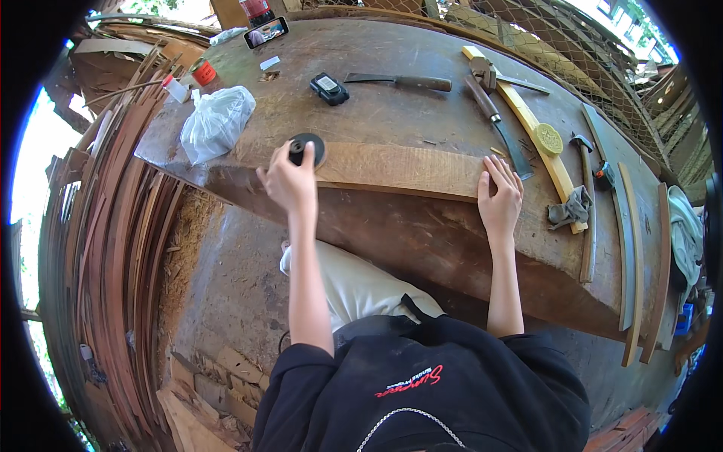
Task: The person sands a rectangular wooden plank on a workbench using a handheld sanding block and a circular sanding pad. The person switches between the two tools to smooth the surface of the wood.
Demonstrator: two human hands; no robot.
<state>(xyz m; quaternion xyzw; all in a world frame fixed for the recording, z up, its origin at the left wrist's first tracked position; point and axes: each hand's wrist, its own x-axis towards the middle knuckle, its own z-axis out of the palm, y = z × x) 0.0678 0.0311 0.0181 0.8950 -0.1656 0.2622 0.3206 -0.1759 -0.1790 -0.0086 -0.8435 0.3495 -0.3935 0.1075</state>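
Note:
My left hand (288, 175) grips a round black disc pad with a central knob (308, 148) at the left end of a flat wooden board (395, 166). The pad covers that end of the board. At the other end, my right hand (501, 189) rests against the board with thumb and fingers apart. The board lies along the front edge of a thick wooden workbench (390, 226). Beyond it are a wooden-handled knife (423, 83) and a black device (329, 89). A curved-blade knife (497, 118) lies near my right hand.
To the right lie a pale wood strip (525, 116), a hammer (584, 169), a tape measure (604, 175) and a grey rag (570, 208). A tied plastic bag (217, 121), a red can (202, 72) and a phone (265, 33) sit left. Stacked planks (107, 271) flank the bench.

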